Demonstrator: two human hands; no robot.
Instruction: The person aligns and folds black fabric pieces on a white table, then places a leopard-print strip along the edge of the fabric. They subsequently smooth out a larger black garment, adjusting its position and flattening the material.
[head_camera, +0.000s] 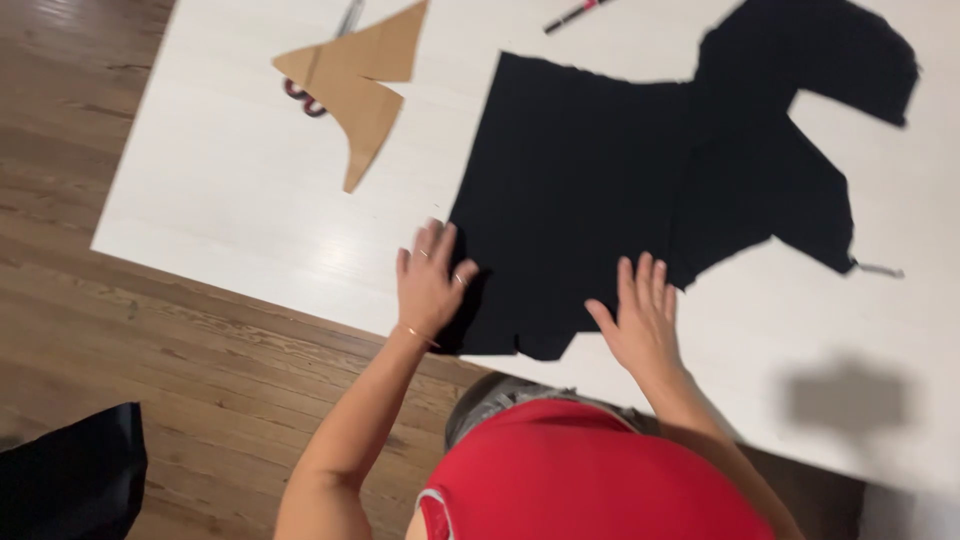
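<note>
Brown wooden floorboards (150, 330) run under a white desk (230, 190) that fills most of the head view. On the desk lies one large piece of black fabric (620, 170), cut to an irregular outline, spread flat from the near edge toward the far right corner. Two hands rest on its near edge. The left hand (430, 285) lies palm down with fingers spread and straight, on the fabric's left border, partly on the cloth and partly on the bare desk; it grips nothing. It wears rings and a thin bracelet at the wrist. The right hand (640, 320) lies flat too, fingers together and extended, pressing on the lower part of the fabric near its bottom cut edge; it also holds nothing. The fabric thus sits between and beyond both hands, reaching away from the person.

Well apart, at the far left of the desk, lies one brown paper pattern piece (355, 75), with one pair of scissors (310, 95) partly hidden beneath it. One pen (575, 14) lies at the far edge. A dark object (70, 480) sits on the floor at lower left.
</note>
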